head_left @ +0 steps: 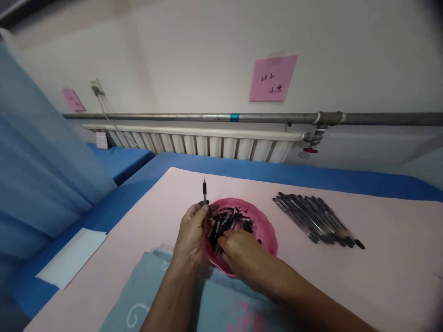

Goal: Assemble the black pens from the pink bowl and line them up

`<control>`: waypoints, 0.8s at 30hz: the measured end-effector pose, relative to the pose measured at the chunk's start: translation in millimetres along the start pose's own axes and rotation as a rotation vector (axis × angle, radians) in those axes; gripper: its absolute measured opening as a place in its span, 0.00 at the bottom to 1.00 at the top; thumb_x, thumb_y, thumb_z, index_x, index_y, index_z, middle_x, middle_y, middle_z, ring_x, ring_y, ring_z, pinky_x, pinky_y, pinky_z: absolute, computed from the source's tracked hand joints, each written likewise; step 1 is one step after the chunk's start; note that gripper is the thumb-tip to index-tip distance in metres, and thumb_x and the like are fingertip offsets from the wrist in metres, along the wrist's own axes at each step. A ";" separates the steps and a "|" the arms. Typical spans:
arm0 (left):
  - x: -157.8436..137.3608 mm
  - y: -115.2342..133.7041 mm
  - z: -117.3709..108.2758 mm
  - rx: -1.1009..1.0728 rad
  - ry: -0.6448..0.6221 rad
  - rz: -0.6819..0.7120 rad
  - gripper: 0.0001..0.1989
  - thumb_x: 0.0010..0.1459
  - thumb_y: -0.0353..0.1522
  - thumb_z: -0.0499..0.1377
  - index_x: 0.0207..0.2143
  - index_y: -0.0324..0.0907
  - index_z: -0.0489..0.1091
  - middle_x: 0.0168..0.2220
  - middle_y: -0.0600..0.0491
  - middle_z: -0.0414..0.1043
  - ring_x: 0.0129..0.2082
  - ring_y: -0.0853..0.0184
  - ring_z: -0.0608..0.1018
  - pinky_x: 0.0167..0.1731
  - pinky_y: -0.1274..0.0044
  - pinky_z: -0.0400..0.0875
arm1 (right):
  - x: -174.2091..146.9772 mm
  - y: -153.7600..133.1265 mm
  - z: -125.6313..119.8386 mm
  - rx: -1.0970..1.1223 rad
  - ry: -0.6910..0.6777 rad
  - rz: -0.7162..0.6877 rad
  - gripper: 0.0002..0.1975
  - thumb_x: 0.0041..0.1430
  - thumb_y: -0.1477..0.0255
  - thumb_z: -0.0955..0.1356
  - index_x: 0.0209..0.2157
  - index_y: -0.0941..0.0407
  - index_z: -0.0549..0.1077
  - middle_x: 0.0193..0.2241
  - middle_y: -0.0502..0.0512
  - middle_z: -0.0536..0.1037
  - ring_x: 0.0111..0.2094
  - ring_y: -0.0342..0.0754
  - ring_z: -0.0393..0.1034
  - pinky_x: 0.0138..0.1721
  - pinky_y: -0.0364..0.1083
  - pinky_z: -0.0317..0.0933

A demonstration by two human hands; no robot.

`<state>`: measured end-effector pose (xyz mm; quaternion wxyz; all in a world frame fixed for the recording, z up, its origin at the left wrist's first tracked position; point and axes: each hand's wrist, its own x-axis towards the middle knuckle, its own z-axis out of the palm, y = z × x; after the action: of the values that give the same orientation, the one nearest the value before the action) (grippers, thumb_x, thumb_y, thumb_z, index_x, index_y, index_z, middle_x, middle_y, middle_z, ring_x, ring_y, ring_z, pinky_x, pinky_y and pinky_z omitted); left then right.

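My left hand [194, 226] is closed around a pen [204, 189] with a black grip, held upright with its tip up. It stands at the left rim of a pink bowl [268, 226] with a wavy edge. Loose black and clear pen parts [226, 219] are heaped in the bowl. My right hand [238, 249] reaches into the bowl from the right, its fingers curled down among the parts. Its fingertips are hidden, so I cannot make out what they pinch. Several capped black pens [314, 219] lie side by side to the right of the bowl.
A pale pink sheet [155, 207] covers the blue table [214, 161]. Blue patterned cloth [148, 286] lies in front of the bowl, and a white paper [74, 256] at the left. A radiator [214, 145] and a metal pipe [180, 117] run along the wall behind. A blue curtain [41, 152] hangs left.
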<state>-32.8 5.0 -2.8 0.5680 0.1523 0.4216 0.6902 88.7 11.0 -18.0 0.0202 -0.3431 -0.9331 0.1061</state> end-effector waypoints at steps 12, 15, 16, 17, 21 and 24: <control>-7.1 6.6 5.1 -0.170 -0.055 -0.034 0.03 0.48 0.27 0.64 0.28 0.36 0.72 0.32 0.48 0.77 0.27 0.71 0.77 0.30 0.82 0.72 | -8.6 12.1 -15.0 0.925 0.417 0.156 0.04 0.55 0.74 0.64 0.32 0.55 0.70 0.25 0.50 0.75 0.27 0.44 0.69 0.30 0.44 0.63; -11.6 4.0 9.0 -0.152 -0.097 -0.024 0.06 0.46 0.28 0.66 0.28 0.36 0.71 0.31 0.48 0.77 0.27 0.71 0.77 0.29 0.81 0.72 | -8.9 10.4 -16.0 0.945 0.456 0.162 0.04 0.54 0.73 0.64 0.31 0.55 0.70 0.24 0.49 0.74 0.27 0.45 0.69 0.30 0.44 0.63; -12.9 3.0 10.1 -0.150 -0.105 -0.018 0.07 0.46 0.28 0.66 0.28 0.37 0.71 0.30 0.49 0.77 0.27 0.71 0.77 0.29 0.81 0.72 | -9.1 10.4 -16.1 0.944 0.465 0.166 0.03 0.54 0.73 0.64 0.31 0.55 0.70 0.24 0.49 0.74 0.27 0.45 0.69 0.30 0.44 0.62; -13.9 2.0 11.1 -0.150 -0.106 -0.010 0.08 0.45 0.28 0.66 0.28 0.37 0.70 0.30 0.50 0.77 0.27 0.71 0.77 0.29 0.81 0.72 | -9.4 10.4 -16.4 0.944 0.472 0.169 0.03 0.54 0.73 0.64 0.31 0.55 0.70 0.24 0.49 0.74 0.27 0.45 0.68 0.30 0.44 0.62; -15.1 -0.7 12.5 -0.134 -0.114 0.019 0.08 0.47 0.28 0.65 0.29 0.37 0.68 0.29 0.51 0.76 0.26 0.72 0.76 0.29 0.82 0.71 | -10.6 9.9 -19.1 0.957 0.485 0.186 0.03 0.53 0.72 0.65 0.30 0.55 0.70 0.24 0.49 0.74 0.27 0.44 0.68 0.29 0.44 0.62; -14.3 -1.9 11.7 -0.106 -0.117 0.044 0.09 0.48 0.28 0.65 0.29 0.37 0.66 0.28 0.53 0.75 0.26 0.73 0.76 0.28 0.83 0.70 | -11.3 9.7 -20.8 0.956 0.522 0.196 0.03 0.54 0.72 0.65 0.30 0.55 0.71 0.25 0.49 0.74 0.27 0.44 0.68 0.30 0.43 0.62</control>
<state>-19.1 -3.3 6.6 0.5839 0.1713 0.3469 0.7137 105.7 14.7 0.7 0.3946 -0.3957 -0.7087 0.4306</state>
